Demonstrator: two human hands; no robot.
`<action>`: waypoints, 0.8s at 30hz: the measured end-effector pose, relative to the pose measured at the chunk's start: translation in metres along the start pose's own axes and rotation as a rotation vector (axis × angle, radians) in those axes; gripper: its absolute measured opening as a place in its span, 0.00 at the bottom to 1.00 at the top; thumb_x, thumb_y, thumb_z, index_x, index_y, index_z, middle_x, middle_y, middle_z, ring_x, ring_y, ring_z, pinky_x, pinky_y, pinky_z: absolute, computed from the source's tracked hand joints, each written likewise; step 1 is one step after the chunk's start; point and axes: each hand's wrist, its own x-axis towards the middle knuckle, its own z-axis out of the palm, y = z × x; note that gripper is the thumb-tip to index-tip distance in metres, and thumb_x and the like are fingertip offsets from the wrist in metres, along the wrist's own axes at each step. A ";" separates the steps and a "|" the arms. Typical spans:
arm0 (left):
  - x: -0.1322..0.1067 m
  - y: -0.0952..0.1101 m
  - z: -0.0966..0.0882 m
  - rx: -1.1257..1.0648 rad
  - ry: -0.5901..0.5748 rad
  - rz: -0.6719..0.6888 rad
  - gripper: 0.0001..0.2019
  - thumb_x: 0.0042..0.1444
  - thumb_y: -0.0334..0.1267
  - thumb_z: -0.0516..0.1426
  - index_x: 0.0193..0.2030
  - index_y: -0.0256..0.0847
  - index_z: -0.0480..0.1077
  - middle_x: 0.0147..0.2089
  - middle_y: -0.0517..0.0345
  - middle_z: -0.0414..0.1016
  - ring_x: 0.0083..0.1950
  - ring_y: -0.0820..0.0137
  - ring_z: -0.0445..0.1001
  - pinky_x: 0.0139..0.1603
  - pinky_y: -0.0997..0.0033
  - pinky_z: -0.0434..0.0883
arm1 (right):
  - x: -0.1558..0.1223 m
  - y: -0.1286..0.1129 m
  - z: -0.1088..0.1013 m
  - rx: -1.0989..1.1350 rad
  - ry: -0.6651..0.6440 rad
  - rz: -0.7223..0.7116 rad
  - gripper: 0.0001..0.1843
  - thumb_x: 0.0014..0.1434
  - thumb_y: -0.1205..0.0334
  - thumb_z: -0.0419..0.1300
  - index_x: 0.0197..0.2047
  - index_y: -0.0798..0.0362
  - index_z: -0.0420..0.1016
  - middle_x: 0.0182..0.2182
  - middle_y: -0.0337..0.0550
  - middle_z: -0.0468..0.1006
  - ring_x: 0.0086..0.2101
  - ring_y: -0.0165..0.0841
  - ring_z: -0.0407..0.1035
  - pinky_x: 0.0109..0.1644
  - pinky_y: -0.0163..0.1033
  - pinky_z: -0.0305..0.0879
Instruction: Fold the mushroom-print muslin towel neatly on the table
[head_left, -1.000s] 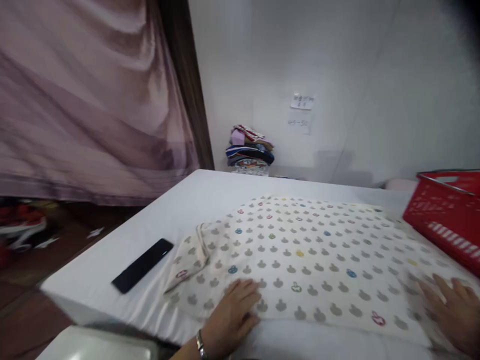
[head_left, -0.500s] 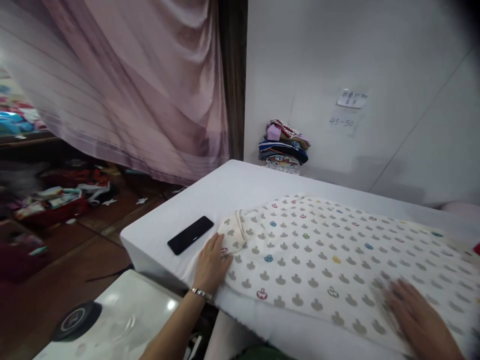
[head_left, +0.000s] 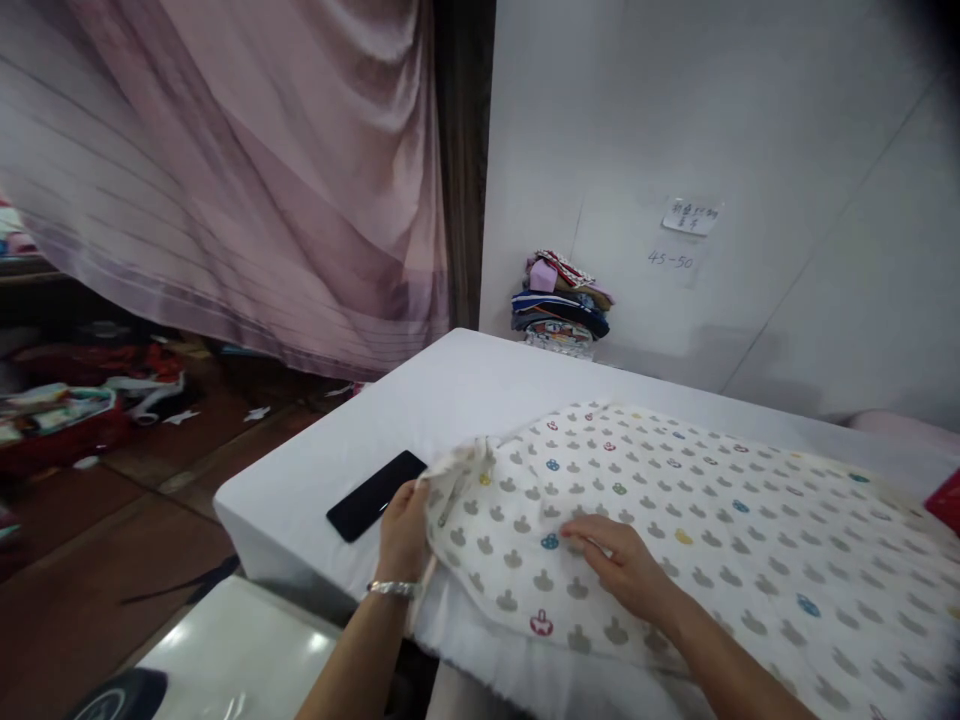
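A cream cloth (head_left: 660, 520) printed with grey shapes and a few coloured mushrooms lies spread over the white table. Its left corner is raised and folded over, and my left hand (head_left: 403, 535) pinches that edge between thumb and fingers. On that wrist sits a metal bracelet. Over the left part of the cloth is my right hand (head_left: 626, 570), fingers pointing left and loosely apart, with nothing seen in them. Whether its fingertips touch the fabric is hard to tell. A black phone (head_left: 367, 500) lies flat just left of my left hand.
The white-covered table (head_left: 480, 375) has a rounded left corner. Behind it, a stack of folded clothes (head_left: 561, 305) stands against the wall below paper notes (head_left: 690, 217). A pink curtain (head_left: 322, 180) hangs at left. A glossy white surface (head_left: 247, 640) is at lower left.
My left hand has gone from lying flat on the cloth's corner to gripping and lifting its edge. My right hand has moved left across the cloth. The view has shifted slightly.
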 end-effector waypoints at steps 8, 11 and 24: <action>0.001 0.005 -0.031 -0.745 -0.114 -0.444 0.07 0.52 0.30 0.51 0.30 0.35 0.71 0.24 0.56 0.74 0.27 0.68 0.75 0.34 0.69 0.74 | 0.074 0.015 -0.021 0.118 0.126 0.192 0.16 0.59 0.52 0.51 0.42 0.48 0.76 0.40 0.43 0.78 0.41 0.36 0.71 0.45 0.41 0.68; 0.001 0.008 -0.024 -0.677 -0.182 -0.518 0.07 0.53 0.34 0.54 0.34 0.35 0.72 0.25 0.54 0.75 0.31 0.64 0.77 0.34 0.66 0.74 | 0.122 0.030 -0.030 0.099 0.206 0.239 0.16 0.56 0.53 0.53 0.42 0.51 0.75 0.38 0.44 0.78 0.40 0.37 0.71 0.45 0.42 0.67; -0.015 -0.013 -0.015 0.146 -0.140 0.326 0.14 0.49 0.40 0.57 0.43 0.41 0.71 0.45 0.54 0.76 0.47 0.62 0.72 0.49 0.64 0.68 | 0.171 0.046 0.018 -0.359 -0.340 -0.174 0.26 0.54 0.62 0.56 0.57 0.51 0.64 0.55 0.48 0.66 0.53 0.39 0.61 0.58 0.46 0.56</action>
